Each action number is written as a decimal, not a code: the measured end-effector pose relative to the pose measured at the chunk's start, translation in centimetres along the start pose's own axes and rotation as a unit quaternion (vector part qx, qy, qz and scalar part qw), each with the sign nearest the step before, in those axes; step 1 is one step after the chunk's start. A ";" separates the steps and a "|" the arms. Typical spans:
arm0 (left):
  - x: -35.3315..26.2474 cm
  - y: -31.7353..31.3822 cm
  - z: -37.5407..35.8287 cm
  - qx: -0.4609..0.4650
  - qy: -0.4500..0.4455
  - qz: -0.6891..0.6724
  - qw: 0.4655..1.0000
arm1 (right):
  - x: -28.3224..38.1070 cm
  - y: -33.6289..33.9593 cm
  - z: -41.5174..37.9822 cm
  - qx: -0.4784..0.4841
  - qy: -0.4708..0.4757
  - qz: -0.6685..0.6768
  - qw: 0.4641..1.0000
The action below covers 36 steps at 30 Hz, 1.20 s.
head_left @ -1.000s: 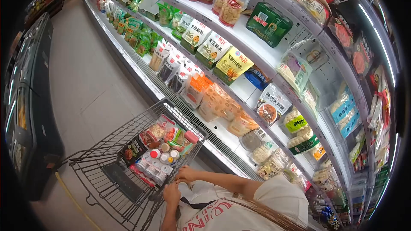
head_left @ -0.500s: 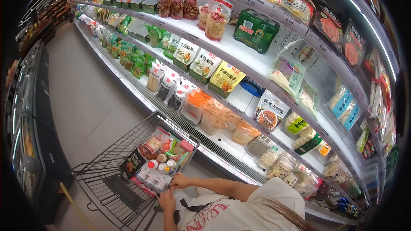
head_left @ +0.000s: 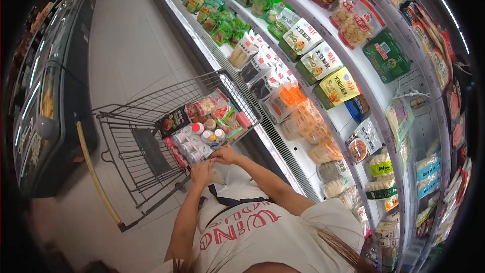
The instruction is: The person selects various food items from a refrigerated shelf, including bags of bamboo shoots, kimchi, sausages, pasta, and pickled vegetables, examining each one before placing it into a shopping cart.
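My left hand (head_left: 202, 173) and my right hand (head_left: 226, 155) are close together at the side of a wire shopping cart (head_left: 134, 102), fingers closed. A pale, partly see-through thing (head_left: 218, 176) shows just below them; I cannot tell what the fingers grip. Just beyond the hands, the cart holds bottles with red and white caps (head_left: 208, 135) and a pack of silvery-white items (head_left: 191, 142). A bag of nuts or snacks (head_left: 201, 107), a dark packet (head_left: 174, 122) and a pink item (head_left: 243, 120) lie around them.
A chilled shelf unit (head_left: 288, 164) runs along the right, stocked with noodle bags (head_left: 314, 65), orange-printed packs (head_left: 303, 126) and green packets (head_left: 222, 25). Freezer cases (head_left: 60, 76) line the left. Tiled floor (head_left: 126, 30) lies between. The cart's yellow handle bar (head_left: 96, 172) points toward the left.
The view has tilted down and turned, so shelves sit further right and more of my shirt and arms shows. Both hands remain together beside the cart.
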<state>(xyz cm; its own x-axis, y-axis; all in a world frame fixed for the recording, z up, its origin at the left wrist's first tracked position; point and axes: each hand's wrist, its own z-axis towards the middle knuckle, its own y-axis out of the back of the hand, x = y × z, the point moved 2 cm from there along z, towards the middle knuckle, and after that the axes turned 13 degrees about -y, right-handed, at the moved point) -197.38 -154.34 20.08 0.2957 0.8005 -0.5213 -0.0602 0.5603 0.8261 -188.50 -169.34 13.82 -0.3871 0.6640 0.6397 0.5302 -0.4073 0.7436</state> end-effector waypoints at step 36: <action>26.5 -6.6 12.7 0.263 -0.038 0.022 0.964 | -1.5 -3.0 26.0 0.219 -0.021 -0.138 0.966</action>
<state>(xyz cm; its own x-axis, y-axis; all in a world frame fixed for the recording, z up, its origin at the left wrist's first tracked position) -177.04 -139.52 3.52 0.3738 0.7921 -0.4826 0.4112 0.3249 0.8517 -169.88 -152.79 5.55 -0.5333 0.7377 0.4140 0.6829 0.0867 0.7253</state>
